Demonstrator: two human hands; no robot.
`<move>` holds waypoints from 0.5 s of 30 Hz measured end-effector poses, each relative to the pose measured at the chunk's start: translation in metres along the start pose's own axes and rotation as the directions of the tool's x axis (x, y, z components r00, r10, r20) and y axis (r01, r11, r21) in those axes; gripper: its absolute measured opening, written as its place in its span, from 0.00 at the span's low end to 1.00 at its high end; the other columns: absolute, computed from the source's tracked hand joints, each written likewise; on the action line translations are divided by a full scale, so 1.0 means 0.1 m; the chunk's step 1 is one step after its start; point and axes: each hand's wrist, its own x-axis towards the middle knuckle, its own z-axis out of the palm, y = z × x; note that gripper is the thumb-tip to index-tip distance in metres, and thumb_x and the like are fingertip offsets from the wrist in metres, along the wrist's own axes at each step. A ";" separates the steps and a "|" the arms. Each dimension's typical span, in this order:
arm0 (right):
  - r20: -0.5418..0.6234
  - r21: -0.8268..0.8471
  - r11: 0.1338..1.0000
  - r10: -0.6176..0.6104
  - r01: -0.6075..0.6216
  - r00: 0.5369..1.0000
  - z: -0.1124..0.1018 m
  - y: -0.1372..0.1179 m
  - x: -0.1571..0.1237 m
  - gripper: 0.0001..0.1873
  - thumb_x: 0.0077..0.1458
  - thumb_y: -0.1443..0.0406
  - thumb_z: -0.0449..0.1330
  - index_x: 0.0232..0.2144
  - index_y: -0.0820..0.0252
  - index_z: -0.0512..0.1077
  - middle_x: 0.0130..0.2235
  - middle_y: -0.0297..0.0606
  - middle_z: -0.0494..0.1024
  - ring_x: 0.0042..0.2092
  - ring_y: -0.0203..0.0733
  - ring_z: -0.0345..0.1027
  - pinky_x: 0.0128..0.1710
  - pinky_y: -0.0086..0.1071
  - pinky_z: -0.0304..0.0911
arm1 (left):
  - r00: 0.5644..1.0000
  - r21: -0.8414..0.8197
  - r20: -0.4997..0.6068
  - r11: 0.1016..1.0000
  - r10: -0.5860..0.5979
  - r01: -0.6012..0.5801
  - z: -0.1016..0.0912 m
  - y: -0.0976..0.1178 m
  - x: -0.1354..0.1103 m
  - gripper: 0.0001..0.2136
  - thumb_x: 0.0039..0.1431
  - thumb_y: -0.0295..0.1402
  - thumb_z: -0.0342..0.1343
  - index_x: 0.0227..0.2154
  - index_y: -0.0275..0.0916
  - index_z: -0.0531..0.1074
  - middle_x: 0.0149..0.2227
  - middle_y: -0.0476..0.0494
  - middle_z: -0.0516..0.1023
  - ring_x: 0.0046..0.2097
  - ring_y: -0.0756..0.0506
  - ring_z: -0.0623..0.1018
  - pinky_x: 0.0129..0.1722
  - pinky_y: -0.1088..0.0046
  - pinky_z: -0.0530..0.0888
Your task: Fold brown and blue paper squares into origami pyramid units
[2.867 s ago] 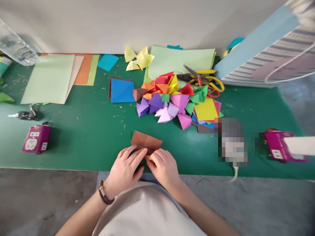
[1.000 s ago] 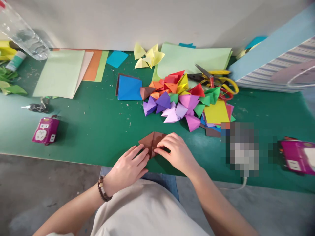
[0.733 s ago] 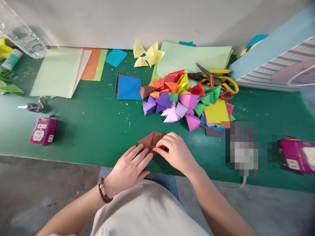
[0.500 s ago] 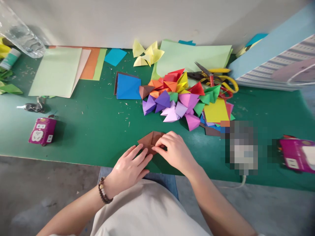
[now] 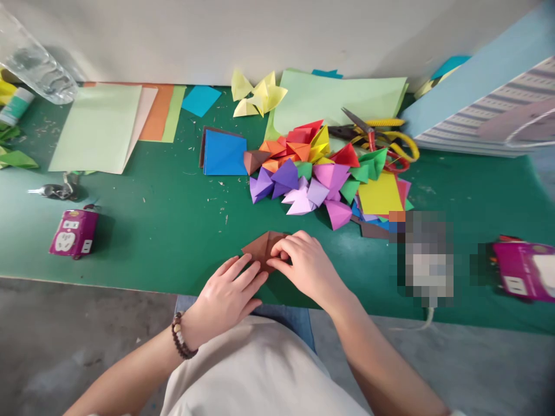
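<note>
A brown sheet of folding paper (image 5: 259, 247) with creases lies on the green table, close to its near edge. My left hand (image 5: 229, 292) rests with fingers stretched out and tips on the paper's left part; a beaded bracelet circles that wrist. On the right side, my right hand (image 5: 303, 263) pinches the paper between thumb and fingertips, covering much of that half. Beyond both hands sits a pile of folded paper pieces (image 5: 297, 176) in purple, pink, orange, red and green. A stack of blue paper squares (image 5: 225, 153) lies left of the pile.
Scissors (image 5: 375, 138) lie behind the pile, beside a stack of coloured squares (image 5: 381, 193). Large paper sheets (image 5: 95, 130), a water bottle (image 5: 37, 58) and a purple box (image 5: 74, 232) are at the left. A light-blue box (image 5: 472, 86) stands at the right rear.
My right fingertips have shifted very slightly left on the brown paper, with the fingers curled a little more. My left hand stays nearly still. The whole view has drifted slightly.
</note>
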 end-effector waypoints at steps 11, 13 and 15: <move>-0.011 0.003 1.000 -0.011 0.011 1.000 0.02 0.02 -0.03 0.07 0.54 0.65 0.66 0.28 0.56 0.70 0.29 0.35 0.74 0.38 0.45 0.65 0.37 0.37 0.58 | 0.999 0.013 0.033 0.999 0.033 -0.033 -0.05 -0.04 0.06 0.23 0.65 0.44 0.51 0.59 0.40 0.64 0.63 0.43 0.66 0.61 0.38 0.65 0.59 0.57 0.62; -0.058 0.036 0.998 -0.049 0.052 0.997 0.02 0.03 -0.07 0.04 0.56 0.65 0.63 0.30 0.56 0.71 0.31 0.36 0.76 0.40 0.45 0.66 0.39 0.38 0.59 | 0.999 0.018 0.038 0.999 0.030 -0.030 -0.07 -0.04 0.07 0.22 0.65 0.43 0.51 0.58 0.40 0.65 0.63 0.43 0.65 0.60 0.38 0.65 0.58 0.57 0.63; -0.155 0.083 0.993 -0.074 0.088 0.985 0.02 0.04 -0.13 0.01 0.59 0.66 0.61 0.33 0.56 0.72 0.35 0.37 0.76 0.42 0.45 0.67 0.42 0.39 0.61 | 0.999 0.019 0.037 0.999 0.029 -0.029 -0.08 -0.04 0.08 0.22 0.65 0.43 0.51 0.58 0.41 0.65 0.63 0.43 0.66 0.60 0.39 0.66 0.57 0.58 0.63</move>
